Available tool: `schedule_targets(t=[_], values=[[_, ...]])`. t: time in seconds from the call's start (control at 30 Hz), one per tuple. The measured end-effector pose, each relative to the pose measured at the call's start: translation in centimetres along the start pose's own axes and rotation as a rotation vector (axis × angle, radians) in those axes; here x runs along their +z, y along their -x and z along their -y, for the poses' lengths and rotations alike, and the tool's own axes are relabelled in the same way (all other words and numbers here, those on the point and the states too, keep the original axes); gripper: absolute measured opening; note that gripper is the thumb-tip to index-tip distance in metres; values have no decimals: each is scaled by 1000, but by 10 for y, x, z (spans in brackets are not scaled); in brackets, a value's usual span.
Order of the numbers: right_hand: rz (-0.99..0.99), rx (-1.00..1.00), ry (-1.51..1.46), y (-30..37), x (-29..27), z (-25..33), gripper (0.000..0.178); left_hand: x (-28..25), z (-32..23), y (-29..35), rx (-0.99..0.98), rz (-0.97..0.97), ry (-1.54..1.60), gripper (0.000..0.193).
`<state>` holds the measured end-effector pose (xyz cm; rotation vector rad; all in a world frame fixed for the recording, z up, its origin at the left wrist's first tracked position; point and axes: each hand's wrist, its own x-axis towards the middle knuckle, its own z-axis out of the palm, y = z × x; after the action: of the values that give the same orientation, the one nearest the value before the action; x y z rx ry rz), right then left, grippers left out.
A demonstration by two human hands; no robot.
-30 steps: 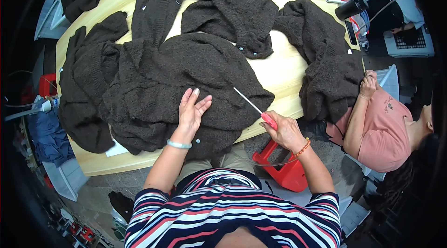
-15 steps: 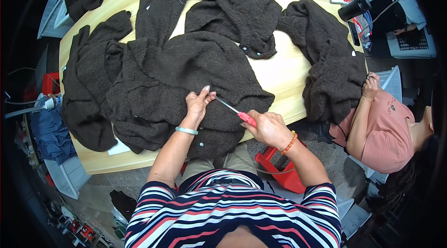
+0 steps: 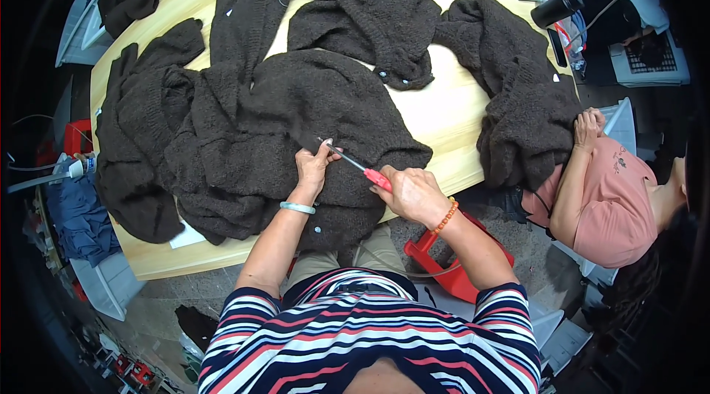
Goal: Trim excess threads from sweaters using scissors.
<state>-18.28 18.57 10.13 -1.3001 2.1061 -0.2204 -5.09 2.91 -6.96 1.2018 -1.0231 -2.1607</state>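
Observation:
A dark brown knitted sweater (image 3: 333, 91) lies spread in front of me over the near edge of the table. Over its middle, my left hand (image 3: 313, 168) is closed in a pinch; what sits between its fingertips is too small to make out. My right hand (image 3: 416, 197) grips the red handle of a thin metal-shafted tool (image 3: 377, 177). The shaft slants up to the left, and its tip reaches the left thumb. Its exact kind I cannot tell. A small pale button (image 3: 318, 230) shows on the sweater below my hands.
More brown knits lie on the wooden table (image 3: 444, 109), including one pile (image 3: 518, 98) at the right. A co-worker in a pink shirt (image 3: 610, 202) sits there, hand by that pile. A black bottle (image 3: 556, 9) and a phone (image 3: 557, 48) are near the right edge. A red stool (image 3: 458, 268) stands below.
My right hand has shifted a little left, and the tool's shaft has moved past the left fingertips. The left hand stays in nearly the same place. The whole view has shifted slightly.

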Motion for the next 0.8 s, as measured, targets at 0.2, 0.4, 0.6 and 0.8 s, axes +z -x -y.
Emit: schedule_targets(t=[0.2,0.4,0.6,0.8], values=[[-103,-101,-5,-10,12,-2,27,5,-2,1,-5,-10,-74,18],[22,-63,-34,5,8,-5,30,-2,3,-3,-3,-41,-138,28],[31,66,-23,22,4,-10,30,-2,6,-6,27,56,-121,35],[69,41,-78,33,8,-4,31,3,-3,-1,29,-17,-80,27]])
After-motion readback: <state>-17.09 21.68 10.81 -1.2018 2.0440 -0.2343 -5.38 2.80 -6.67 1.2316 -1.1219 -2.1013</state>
